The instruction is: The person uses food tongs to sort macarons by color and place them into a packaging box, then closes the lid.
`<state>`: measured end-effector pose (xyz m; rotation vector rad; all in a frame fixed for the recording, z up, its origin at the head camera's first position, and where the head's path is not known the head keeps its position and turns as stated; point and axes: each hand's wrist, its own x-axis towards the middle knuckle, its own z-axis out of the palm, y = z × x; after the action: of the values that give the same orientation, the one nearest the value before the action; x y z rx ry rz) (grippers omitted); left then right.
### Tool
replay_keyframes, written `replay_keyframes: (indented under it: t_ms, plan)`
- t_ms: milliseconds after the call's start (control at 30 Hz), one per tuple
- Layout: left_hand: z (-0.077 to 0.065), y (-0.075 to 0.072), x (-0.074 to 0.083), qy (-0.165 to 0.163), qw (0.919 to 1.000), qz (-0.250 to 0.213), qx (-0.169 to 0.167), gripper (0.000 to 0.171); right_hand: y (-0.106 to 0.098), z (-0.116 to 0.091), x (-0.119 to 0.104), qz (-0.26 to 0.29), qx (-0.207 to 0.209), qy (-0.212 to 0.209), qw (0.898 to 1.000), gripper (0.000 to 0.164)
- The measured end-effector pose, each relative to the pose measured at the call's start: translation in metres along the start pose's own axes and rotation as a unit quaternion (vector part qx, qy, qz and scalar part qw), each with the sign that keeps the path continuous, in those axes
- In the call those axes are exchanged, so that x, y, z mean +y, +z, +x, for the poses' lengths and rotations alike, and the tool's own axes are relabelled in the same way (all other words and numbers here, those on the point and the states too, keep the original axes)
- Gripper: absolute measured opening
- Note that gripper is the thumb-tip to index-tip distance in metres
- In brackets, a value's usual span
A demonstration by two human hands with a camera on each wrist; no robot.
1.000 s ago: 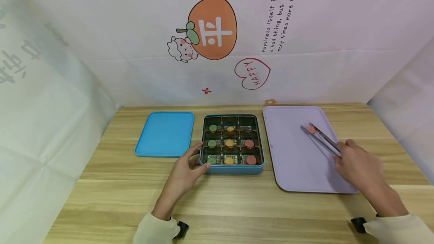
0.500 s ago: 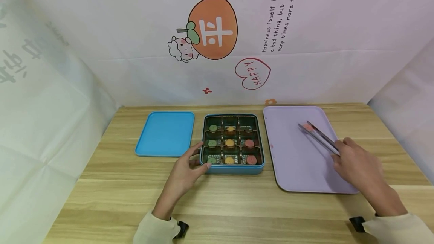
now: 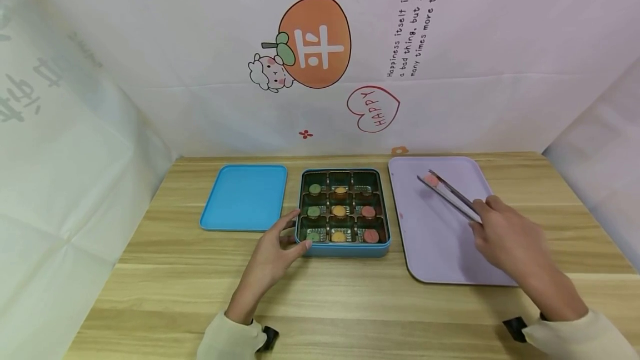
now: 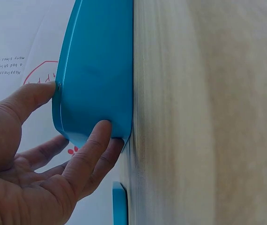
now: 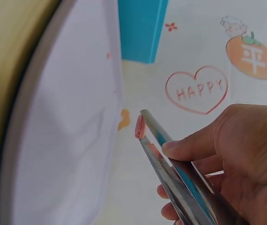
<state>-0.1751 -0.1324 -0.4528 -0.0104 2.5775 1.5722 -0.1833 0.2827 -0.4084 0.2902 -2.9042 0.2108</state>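
A square blue tin box (image 3: 343, 250) holds a dark divided insert. Green discs (image 3: 313, 212) lie in its left column, yellow discs (image 3: 338, 211) in the middle column. Pink discs (image 3: 370, 235) sit in the right column's middle and front compartments; the back right compartment shows its bare floor. My left hand (image 3: 274, 254) holds the box's front left corner, thumb at the rim and fingers against the side (image 4: 96, 70). My right hand (image 3: 512, 238) grips metal tongs (image 3: 455, 198), whose tips pinch a small pink disc (image 5: 139, 126) above the lilac tray (image 3: 440, 260).
A flat blue lid (image 3: 245, 196) lies left of the box. The tray is right of the box, with a narrow strip of wooden table (image 3: 350, 304) between them. A printed white cloth (image 3: 200, 43) hangs behind the table.
My right hand has moved left over the tray, carrying the tongs and the pink disc closer to the box. The left hand and the box have stayed in place.
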Motion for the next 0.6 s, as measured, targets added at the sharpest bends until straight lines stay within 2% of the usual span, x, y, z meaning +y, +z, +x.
replay_keyframes:
  t_ms: [200,433,600]
  plan:
    - [0.000,0.000,-0.001,-0.001,1.0000,0.005,0.002,0.071,-0.005,0.006,-0.021,-0.001,0.017,-0.027,0.999,0.035]
    - [0.001,0.000,-0.002,0.000,1.0000,0.005,0.001,0.071,-0.005,0.013,-0.041,-0.008,0.039,-0.070,0.997,0.035]
    - [0.001,0.000,-0.001,0.000,1.0000,0.003,-0.001,0.071,-0.004,0.018,-0.056,-0.003,0.041,-0.076,0.996,0.034]
